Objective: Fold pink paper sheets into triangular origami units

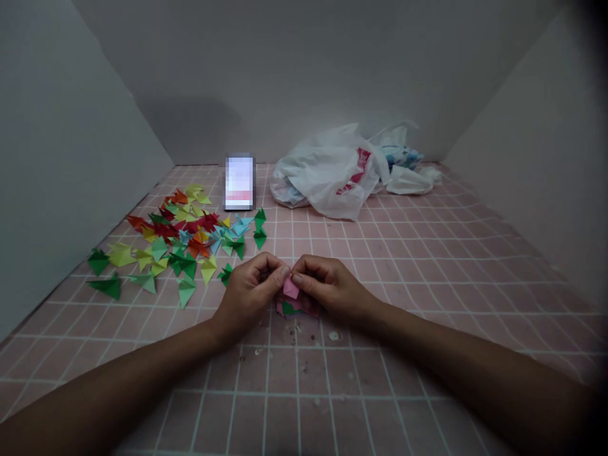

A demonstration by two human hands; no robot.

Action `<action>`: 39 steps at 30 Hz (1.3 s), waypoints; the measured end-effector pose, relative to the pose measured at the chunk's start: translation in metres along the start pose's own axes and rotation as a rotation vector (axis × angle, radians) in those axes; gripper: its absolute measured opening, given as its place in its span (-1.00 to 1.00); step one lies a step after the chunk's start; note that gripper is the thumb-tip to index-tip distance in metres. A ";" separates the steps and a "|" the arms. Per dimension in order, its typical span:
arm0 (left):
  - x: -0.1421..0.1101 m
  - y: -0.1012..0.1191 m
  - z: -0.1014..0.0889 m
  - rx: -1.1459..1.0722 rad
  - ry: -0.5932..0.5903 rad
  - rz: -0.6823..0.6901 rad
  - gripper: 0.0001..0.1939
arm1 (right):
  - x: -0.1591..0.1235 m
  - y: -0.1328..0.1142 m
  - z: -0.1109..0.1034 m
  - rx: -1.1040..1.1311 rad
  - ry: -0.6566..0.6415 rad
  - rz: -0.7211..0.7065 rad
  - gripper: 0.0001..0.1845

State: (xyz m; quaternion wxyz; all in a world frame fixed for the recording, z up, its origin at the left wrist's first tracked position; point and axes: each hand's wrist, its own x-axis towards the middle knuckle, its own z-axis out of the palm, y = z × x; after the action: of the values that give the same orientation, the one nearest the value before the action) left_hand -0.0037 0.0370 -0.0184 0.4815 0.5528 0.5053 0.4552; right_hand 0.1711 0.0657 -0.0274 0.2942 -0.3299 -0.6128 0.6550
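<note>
My left hand (249, 288) and my right hand (327, 285) meet at the middle of the pink tiled surface. Both pinch a small pink folded paper piece (291, 289) between thumb and fingers. Just under the hands lies a small stack of paper (289, 308) with green and pink showing. To the left, a scatter of several folded paper triangles (180, 237) in green, yellow, red, orange and blue lies spread over the tiles, close to my left hand.
A small blurred white box (239, 182) stands behind the triangles. White plastic bags (342, 171) lie crumpled at the back, right of centre. Grey walls close in the left, back and right sides. Small crumbs (304, 335) dot the tiles near my wrists.
</note>
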 end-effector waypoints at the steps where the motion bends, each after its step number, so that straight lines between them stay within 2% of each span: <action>1: 0.000 0.000 0.000 -0.011 -0.004 -0.004 -0.77 | 0.000 0.000 0.001 0.034 -0.003 0.016 -0.77; 10: 0.005 -0.007 -0.001 -0.267 -0.181 -0.183 -0.66 | 0.003 -0.004 -0.002 0.067 0.164 0.018 -0.77; 24: 0.005 -0.003 0.003 -0.232 -0.114 -0.206 -0.63 | 0.001 -0.004 0.005 0.082 0.159 0.039 -0.77; 31: 0.006 -0.005 0.002 -0.281 -0.165 -0.184 -0.67 | 0.002 -0.003 0.002 0.116 0.200 0.006 -0.75; 39: 0.005 -0.003 0.005 -0.296 -0.110 -0.231 -0.63 | 0.001 -0.002 0.004 0.157 0.191 0.013 -0.75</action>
State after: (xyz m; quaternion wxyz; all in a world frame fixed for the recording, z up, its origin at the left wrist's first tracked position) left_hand 0.0015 0.0413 -0.0224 0.6334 0.4385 0.4658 0.4355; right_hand 0.1670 0.0640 -0.0251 0.3719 -0.3705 -0.5269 0.6684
